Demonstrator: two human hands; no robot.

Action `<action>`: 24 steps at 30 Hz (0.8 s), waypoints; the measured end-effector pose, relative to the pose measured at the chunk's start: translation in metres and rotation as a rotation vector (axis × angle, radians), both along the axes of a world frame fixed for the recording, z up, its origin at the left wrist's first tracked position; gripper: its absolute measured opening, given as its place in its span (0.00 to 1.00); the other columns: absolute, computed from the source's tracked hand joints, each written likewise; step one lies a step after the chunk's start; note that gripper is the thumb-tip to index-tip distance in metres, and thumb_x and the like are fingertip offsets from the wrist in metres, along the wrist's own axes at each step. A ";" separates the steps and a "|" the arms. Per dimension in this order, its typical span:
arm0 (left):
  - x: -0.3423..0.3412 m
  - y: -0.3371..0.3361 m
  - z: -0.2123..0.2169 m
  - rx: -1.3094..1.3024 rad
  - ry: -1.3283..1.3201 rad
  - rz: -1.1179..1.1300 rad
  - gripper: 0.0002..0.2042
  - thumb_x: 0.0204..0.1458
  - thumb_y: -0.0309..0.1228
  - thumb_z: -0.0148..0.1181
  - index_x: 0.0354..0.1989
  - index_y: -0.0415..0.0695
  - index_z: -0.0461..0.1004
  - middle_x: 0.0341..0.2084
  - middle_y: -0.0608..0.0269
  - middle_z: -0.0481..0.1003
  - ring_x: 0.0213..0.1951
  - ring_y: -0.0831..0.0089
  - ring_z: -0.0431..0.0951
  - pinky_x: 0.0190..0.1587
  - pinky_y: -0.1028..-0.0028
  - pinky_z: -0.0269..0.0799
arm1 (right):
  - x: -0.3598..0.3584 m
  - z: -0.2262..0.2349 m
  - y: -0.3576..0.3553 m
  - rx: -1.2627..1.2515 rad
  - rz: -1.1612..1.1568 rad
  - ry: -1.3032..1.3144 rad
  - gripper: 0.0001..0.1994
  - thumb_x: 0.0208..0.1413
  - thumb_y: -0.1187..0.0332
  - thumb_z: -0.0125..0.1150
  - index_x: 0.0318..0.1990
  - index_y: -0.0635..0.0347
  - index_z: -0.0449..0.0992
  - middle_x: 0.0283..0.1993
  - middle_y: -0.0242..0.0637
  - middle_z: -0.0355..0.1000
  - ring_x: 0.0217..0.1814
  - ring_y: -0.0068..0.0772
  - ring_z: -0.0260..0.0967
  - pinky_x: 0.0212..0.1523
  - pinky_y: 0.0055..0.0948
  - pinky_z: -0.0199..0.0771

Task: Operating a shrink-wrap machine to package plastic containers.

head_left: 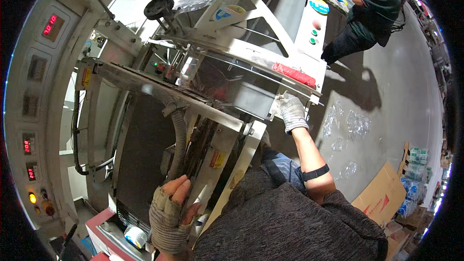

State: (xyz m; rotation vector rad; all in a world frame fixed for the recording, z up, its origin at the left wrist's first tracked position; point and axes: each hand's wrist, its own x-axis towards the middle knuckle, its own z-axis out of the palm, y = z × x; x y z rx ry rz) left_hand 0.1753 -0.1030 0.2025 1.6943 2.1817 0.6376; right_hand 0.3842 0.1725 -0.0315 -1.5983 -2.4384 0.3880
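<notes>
Far left of the frame: grey control panel, curved by the lens, with small red digit displays, one amber lamp lit and knobs near the bottom.

Lower left: red-edged tray or box; it holds a roll of tape, other contents not legible.

Lower centre-left: left hand in a fingerless knitted glove, fingers curled loosely and resting against the slanted metal frame member of the machine; whether it truly grips is not clear. A ribbed grey hose runs down just above this hand.

Upper centre-left: black handwheel on the machine top.

Centre: dark metal hopper-like housing of the machine; clear film and something red show inside, not identifiable.

Centre-right: right hand in a white work glove, closed on the edge of the machine's white side plate. A red strip lies along that plate just above the hand.

Upper right: another person in dark clothing beside the machine.

Right: grey floor with scattered clear plastic scraps.

Lower right: brown cardboard box, flaps open, inside not visible; beside it shrink-wrapped packs of bottles.
</notes>
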 end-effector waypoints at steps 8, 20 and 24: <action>-0.010 0.001 -0.001 -0.011 0.003 -0.006 0.22 0.35 0.29 0.63 0.43 0.43 0.68 0.42 0.56 0.70 0.42 0.60 0.71 0.43 0.63 0.66 | -0.011 0.000 0.006 -0.057 0.013 -0.006 0.15 0.52 0.63 0.43 0.26 0.61 0.75 0.29 0.46 0.72 0.32 0.42 0.71 0.36 0.37 0.71; -0.081 0.002 0.017 -0.121 0.299 -0.107 0.19 0.37 0.26 0.59 0.42 0.44 0.68 0.41 0.58 0.70 0.41 0.59 0.71 0.45 0.61 0.64 | -0.019 -0.023 0.010 -0.155 -0.173 0.258 0.17 0.52 0.59 0.45 0.26 0.64 0.73 0.29 0.50 0.70 0.33 0.51 0.67 0.36 0.40 0.67; -0.103 0.011 0.014 -0.178 0.376 -0.134 0.21 0.35 0.23 0.60 0.42 0.44 0.68 0.41 0.59 0.70 0.41 0.59 0.71 0.45 0.62 0.64 | -0.022 -0.012 0.011 -0.379 -0.261 0.292 0.19 0.51 0.55 0.46 0.24 0.64 0.72 0.27 0.52 0.69 0.34 0.53 0.66 0.36 0.42 0.65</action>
